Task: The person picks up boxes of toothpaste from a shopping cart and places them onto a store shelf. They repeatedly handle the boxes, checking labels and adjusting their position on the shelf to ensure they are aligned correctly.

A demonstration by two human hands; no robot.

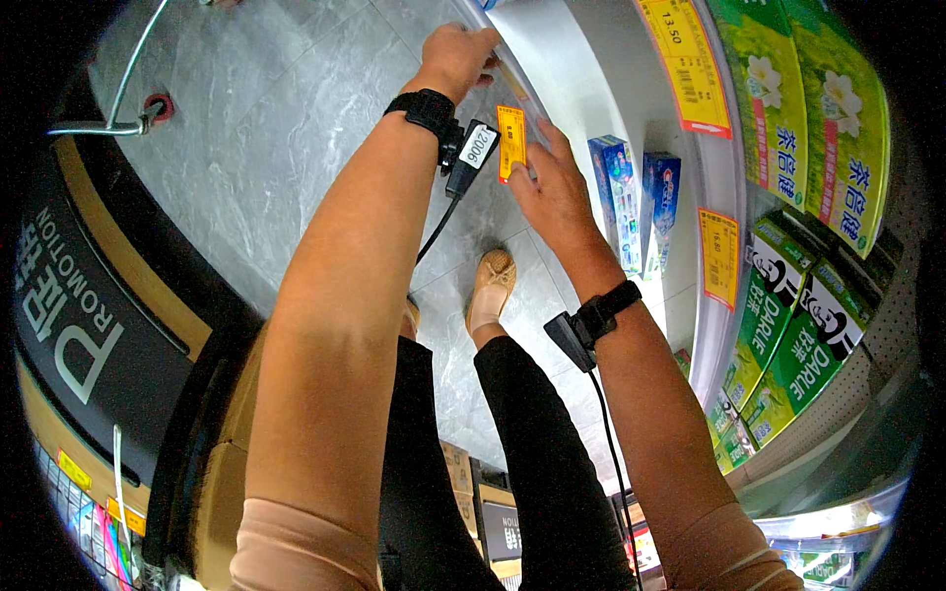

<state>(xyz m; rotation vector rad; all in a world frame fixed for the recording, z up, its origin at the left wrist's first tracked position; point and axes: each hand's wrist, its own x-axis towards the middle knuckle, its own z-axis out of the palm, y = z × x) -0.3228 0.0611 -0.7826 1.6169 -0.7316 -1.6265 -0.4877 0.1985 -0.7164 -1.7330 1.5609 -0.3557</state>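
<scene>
My left hand [457,60] is at the top centre, its fingers bent at the clear label strip [515,77] along a shelf edge; whether it grips anything is hidden. Lower right of it, my right hand [550,177] has its thumb at the lower end of a yellow and red price tag [511,144], with its fingers by the strip. Both wrists wear black straps with small cabled devices. Just right of my right hand, two blue Crest toothpaste boxes [617,199] stand on the white shelf.
Green Darlie toothpaste boxes [794,332] fill a shelf at the right, its edge bearing more price tags [717,255]. A dark promotion display [89,310] stands at the left, near a metal frame [118,127] with a caster. My feet are on the grey tile floor [325,111].
</scene>
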